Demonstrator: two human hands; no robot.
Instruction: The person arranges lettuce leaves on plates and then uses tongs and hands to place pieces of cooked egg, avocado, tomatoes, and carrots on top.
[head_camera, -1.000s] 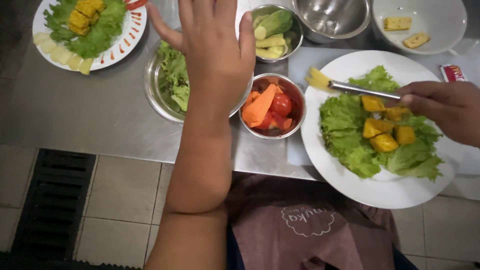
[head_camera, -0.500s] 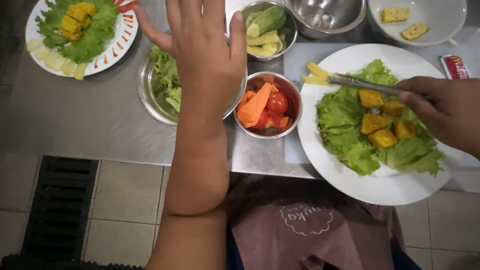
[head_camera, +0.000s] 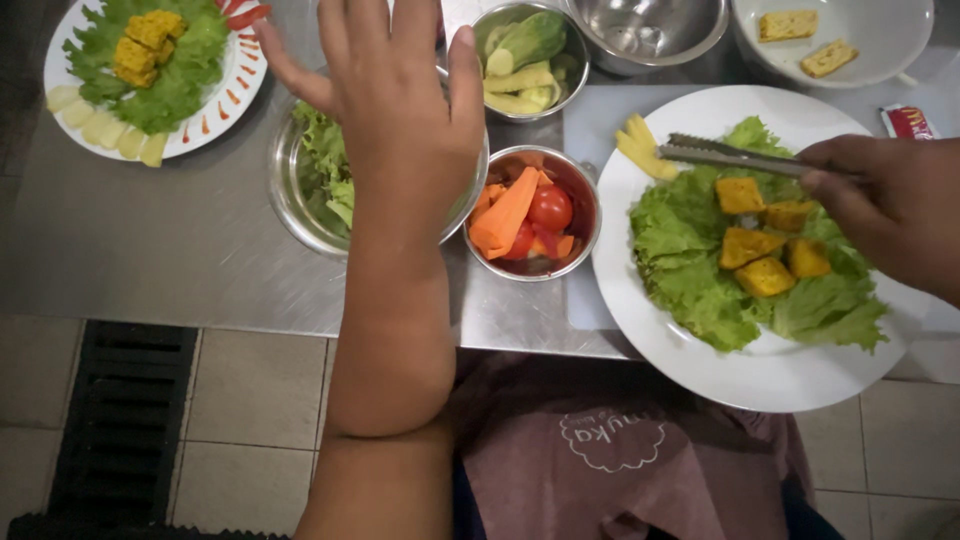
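My right hand (head_camera: 890, 210) grips metal tongs (head_camera: 730, 155) that pinch a pale yellow slice (head_camera: 640, 148) at the upper left rim of a large white plate (head_camera: 740, 370). That plate carries lettuce leaves (head_camera: 690, 270) and several orange-yellow fried cubes (head_camera: 765, 250). My left hand (head_camera: 400, 110) hovers flat with fingers spread over a steel bowl of lettuce (head_camera: 310, 180), holding nothing.
A steel bowl with carrot pieces and tomatoes (head_camera: 530, 215) sits between the two. Behind it stand a bowl of green and pale slices (head_camera: 520, 60), an empty steel bowl (head_camera: 650, 30) and a white bowl with two fried pieces (head_camera: 830, 40). A finished plate (head_camera: 150, 75) lies far left. Counter edge runs near me.
The tongs with the yellow slice have stayed at the plate's upper left rim. My left hand has held over the lettuce bowl. The view has shifted slightly.
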